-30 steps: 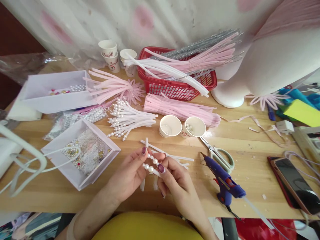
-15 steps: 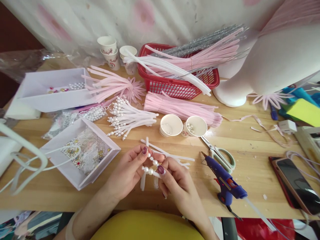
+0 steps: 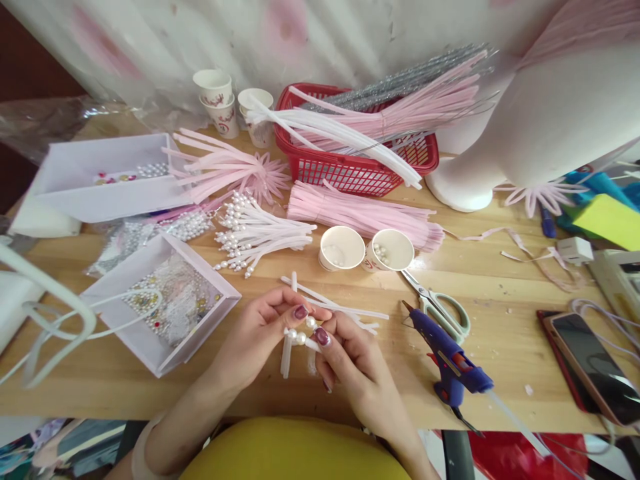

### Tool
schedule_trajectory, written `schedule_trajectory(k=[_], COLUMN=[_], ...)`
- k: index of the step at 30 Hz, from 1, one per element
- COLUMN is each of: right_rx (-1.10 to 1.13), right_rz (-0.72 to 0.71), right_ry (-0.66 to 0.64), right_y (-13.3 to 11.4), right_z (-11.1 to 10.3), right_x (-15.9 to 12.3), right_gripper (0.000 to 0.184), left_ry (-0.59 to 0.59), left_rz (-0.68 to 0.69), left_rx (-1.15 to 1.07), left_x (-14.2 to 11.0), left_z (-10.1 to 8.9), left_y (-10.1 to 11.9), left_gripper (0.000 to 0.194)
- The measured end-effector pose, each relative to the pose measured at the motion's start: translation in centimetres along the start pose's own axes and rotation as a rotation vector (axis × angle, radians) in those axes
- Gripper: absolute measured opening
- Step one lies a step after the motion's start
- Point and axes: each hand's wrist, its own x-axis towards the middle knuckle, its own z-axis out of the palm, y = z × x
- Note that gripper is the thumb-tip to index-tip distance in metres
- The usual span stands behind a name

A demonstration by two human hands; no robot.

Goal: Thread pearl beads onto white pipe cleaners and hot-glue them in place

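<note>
at the near middle of the worktop point(image 3: 505, 360), just above its surface: one pearl-beaded piece, white pearls point(image 3: 301, 338) with a short white stem point(image 3: 313, 345), held between two bare hands.

item, left hand point(image 3: 255, 343): grip narrow, thumb and fingertips closed beside the pearls; what lies between them is hidden.

item, right hand point(image 3: 353, 360): grip narrow, thumb and forefinger pinched on the white stem, close to the pearls.

handling, as judged: pinch near the pearls rather than far down the stem, since a long free end would probably bend; press lightly, as smooth pearls may roll or slip; keep the fingertips from covering the joint, so its alignment can be seen; hold the piece low, so a dropped pearl lands nearby.

adjacent stock: loose white stems point(image 3: 360, 315) lying just beyond the fingers; two paper cups, left point(image 3: 327, 264) and right point(image 3: 373, 262), each with beads inside; glue gun point(image 3: 445, 343) and scissors point(image 3: 425, 295), right of the hands, untouched.
</note>
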Motion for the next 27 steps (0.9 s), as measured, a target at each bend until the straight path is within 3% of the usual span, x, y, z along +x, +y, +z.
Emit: schedule_trajectory(k=[7, 12, 20, 27], right_rx=[0.118, 0.168, 0.202, 0.194], right_rz=[-0.019, -0.008, -0.025, -0.032], right_ry=[0.081, 0.054, 0.056, 0.081], right_y=[1.0, 1.4, 1.2, 1.2], right_z=[0.1, 0.3, 0.5, 0.6], right_x=[0.2, 0.3, 0.4, 0.4], right_gripper=[0.030, 0.023, 0.022, 0.025], left_ry=[-0.014, 0.047, 0.022, -0.023], left_rz=[0.041, 0.025, 0.019, 0.007], left_rx=[-0.208, -0.130, -0.012, -0.101], left_x=[0.2, -0.1, -0.3, -0.2], left_z=[0.6, 0.8, 0.6, 1.1], left_y=[-0.8, -0.8, -1.3, -1.1], left_gripper=[0.040, 0.024, 0.025, 0.038])
